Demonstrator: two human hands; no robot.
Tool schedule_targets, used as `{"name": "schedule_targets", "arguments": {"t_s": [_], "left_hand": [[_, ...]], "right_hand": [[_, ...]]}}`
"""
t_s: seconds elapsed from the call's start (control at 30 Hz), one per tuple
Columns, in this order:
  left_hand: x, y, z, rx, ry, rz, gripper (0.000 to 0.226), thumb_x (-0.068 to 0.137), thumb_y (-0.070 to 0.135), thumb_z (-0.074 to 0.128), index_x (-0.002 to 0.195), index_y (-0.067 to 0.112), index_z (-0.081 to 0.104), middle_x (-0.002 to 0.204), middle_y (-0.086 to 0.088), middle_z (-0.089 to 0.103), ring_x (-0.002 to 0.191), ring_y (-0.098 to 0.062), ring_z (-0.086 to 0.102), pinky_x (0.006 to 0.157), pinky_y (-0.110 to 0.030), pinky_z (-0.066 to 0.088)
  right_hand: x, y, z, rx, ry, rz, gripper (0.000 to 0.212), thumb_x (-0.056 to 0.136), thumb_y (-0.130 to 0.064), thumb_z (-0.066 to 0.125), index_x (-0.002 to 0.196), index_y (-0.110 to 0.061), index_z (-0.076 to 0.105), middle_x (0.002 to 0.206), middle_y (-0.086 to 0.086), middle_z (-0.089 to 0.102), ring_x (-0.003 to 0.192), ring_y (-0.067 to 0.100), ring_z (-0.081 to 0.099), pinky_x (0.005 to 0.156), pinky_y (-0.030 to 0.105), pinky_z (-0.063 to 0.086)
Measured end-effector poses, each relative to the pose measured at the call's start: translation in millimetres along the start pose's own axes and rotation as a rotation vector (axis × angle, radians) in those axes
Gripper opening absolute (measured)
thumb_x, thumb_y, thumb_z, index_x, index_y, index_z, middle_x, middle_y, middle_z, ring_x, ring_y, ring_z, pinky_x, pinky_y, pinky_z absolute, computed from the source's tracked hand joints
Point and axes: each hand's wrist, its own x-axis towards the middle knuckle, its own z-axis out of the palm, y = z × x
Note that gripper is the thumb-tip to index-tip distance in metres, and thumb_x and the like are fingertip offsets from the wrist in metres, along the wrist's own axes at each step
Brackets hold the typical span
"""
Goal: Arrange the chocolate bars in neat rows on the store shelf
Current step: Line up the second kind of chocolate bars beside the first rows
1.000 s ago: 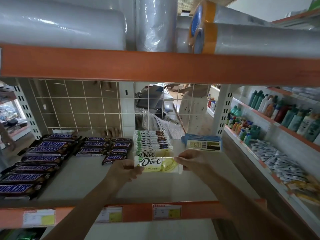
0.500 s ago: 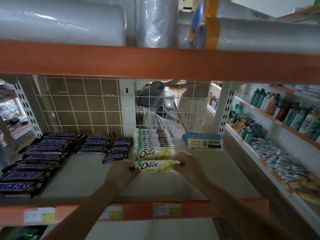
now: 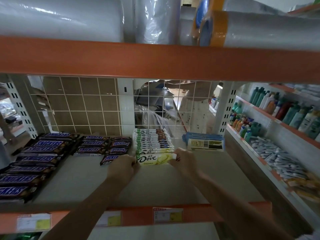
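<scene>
A white and yellow-green Dove bar (image 3: 155, 159) lies crosswise at the front of a row of Dove bars (image 3: 153, 140) on the pale shelf (image 3: 83, 181). My left hand (image 3: 123, 166) pinches its left end and my right hand (image 3: 183, 161) pinches its right end. The bar sits tight against the row behind it. Rows of dark Snickers bars (image 3: 39, 153) fill the shelf's left side, with a shorter group (image 3: 103, 146) in the middle.
A blue-edged box with a barcode label (image 3: 205, 143) lies at the back right. A white wire grid (image 3: 103, 104) closes the shelf's back. An orange beam (image 3: 155, 61) runs overhead, an orange front rail (image 3: 131, 218) below. Bottles (image 3: 285, 111) line the right-hand shelves.
Both hands carried the Dove bar away from me and lowered it against the front of the Dove row. The camera moved closer to the shelf.
</scene>
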Motion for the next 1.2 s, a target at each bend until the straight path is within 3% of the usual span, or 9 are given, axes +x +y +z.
{"name": "schedule_targets", "arguments": {"t_s": [0.17, 0.3, 0.5, 0.63, 0.7, 0.83, 0.93, 1.0, 1.2], "left_hand": [[4.3, -1.3, -0.3, 0.006, -0.012, 0.009, 0.025, 0.093, 0.034, 0.049, 0.093, 0.018, 0.068, 0.096, 0.001, 0.062, 0.087, -0.017, 0.060, 0.070, -0.027, 0.044], [5.9, -4.0, -1.8, -0.027, -0.020, -0.023, 0.028, 0.093, 0.035, 0.049, 0.078, 0.019, 0.066, 0.079, 0.001, 0.061, 0.074, -0.016, 0.059, 0.059, -0.025, 0.037], [5.4, 2.8, -12.4, 0.134, -0.041, -0.002, 0.039, 0.095, 0.039, 0.040, 0.067, 0.019, 0.058, 0.066, 0.005, 0.052, 0.067, -0.014, 0.053, 0.058, -0.025, 0.036], [5.4, 25.1, -20.4, 0.183, 0.050, 0.086, 0.032, 0.095, 0.039, 0.039, 0.092, 0.019, 0.064, 0.092, 0.004, 0.054, 0.081, -0.013, 0.056, 0.064, -0.024, 0.042], [9.0, 39.6, -18.9, 0.132, 0.121, 0.149, 0.035, 0.096, 0.038, 0.037, 0.092, 0.019, 0.066, 0.093, 0.004, 0.055, 0.082, -0.013, 0.056, 0.063, -0.023, 0.038], [21.4, 73.4, -3.0, 0.062, 0.165, 0.391, 0.041, 0.084, 0.040, 0.038, 0.074, 0.013, 0.068, 0.076, -0.004, 0.062, 0.074, -0.024, 0.062, 0.060, -0.030, 0.046], [29.5, 105.2, 13.5, 0.131, 0.051, 0.454, 0.057, 0.086, 0.048, 0.024, 0.107, 0.012, 0.062, 0.107, -0.007, 0.062, 0.103, -0.025, 0.057, 0.084, -0.034, 0.045], [36.3, 121.8, 25.8, 0.150, -0.011, 0.445, 0.050, 0.093, 0.046, 0.032, 0.129, 0.014, 0.047, 0.132, -0.005, 0.049, 0.125, -0.022, 0.041, 0.102, -0.032, 0.032], [47.7, 159.9, 50.5, 0.239, -0.151, 0.460, 0.063, 0.095, 0.050, 0.030, 0.144, 0.011, 0.024, 0.153, -0.010, 0.021, 0.142, -0.024, 0.014, 0.117, -0.039, 0.010]], "right_hand": [[3.9, 3.7, 1.7, 0.055, 0.015, 0.022, 0.024, 0.078, -0.023, 0.074, 0.093, -0.007, 0.063, 0.086, 0.003, 0.067, 0.068, 0.009, 0.056, 0.050, 0.006, 0.035], [10.4, 8.2, 4.9, 0.010, 0.035, 0.038, 0.028, 0.077, -0.028, 0.075, 0.088, -0.008, 0.057, 0.086, 0.006, 0.067, 0.066, 0.011, 0.056, 0.049, 0.009, 0.034], [11.5, 8.8, 4.6, -0.011, 0.025, 0.038, 0.032, 0.077, -0.031, 0.075, 0.087, -0.008, 0.055, 0.088, 0.008, 0.067, 0.070, 0.017, 0.062, 0.061, 0.031, 0.051], [6.9, 14.7, -7.5, -0.024, 0.052, 0.053, 0.027, 0.081, -0.031, 0.071, 0.084, -0.012, 0.052, 0.082, 0.006, 0.063, 0.068, 0.016, 0.058, 0.063, 0.030, 0.051], [3.6, 20.0, -18.1, -0.069, 0.074, 0.070, 0.026, 0.085, -0.032, 0.066, 0.094, -0.009, 0.057, 0.091, 0.008, 0.065, 0.073, 0.016, 0.060, 0.068, 0.028, 0.053], [-4.3, 34.6, -38.3, -0.182, 0.089, 0.125, 0.035, 0.092, -0.028, 0.056, 0.120, -0.007, 0.057, 0.124, 0.010, 0.058, 0.107, 0.022, 0.059, 0.092, 0.030, 0.049], [-12.5, 47.1, -50.5, -0.315, 0.065, 0.167, 0.045, 0.094, -0.030, 0.051, 0.134, -0.010, 0.046, 0.137, 0.009, 0.049, 0.120, 0.021, 0.052, 0.102, 0.030, 0.041], [-18.0, 57.4, -57.7, -0.355, 0.038, 0.211, 0.050, 0.094, -0.031, 0.049, 0.138, -0.010, 0.040, 0.141, 0.008, 0.045, 0.126, 0.022, 0.047, 0.106, 0.032, 0.037], [-33.4, 83.8, -81.3, -0.361, 0.046, 0.287, 0.054, 0.095, -0.031, 0.049, 0.142, -0.009, 0.035, 0.147, 0.008, 0.038, 0.133, 0.021, 0.039, 0.109, 0.033, 0.035]]}}
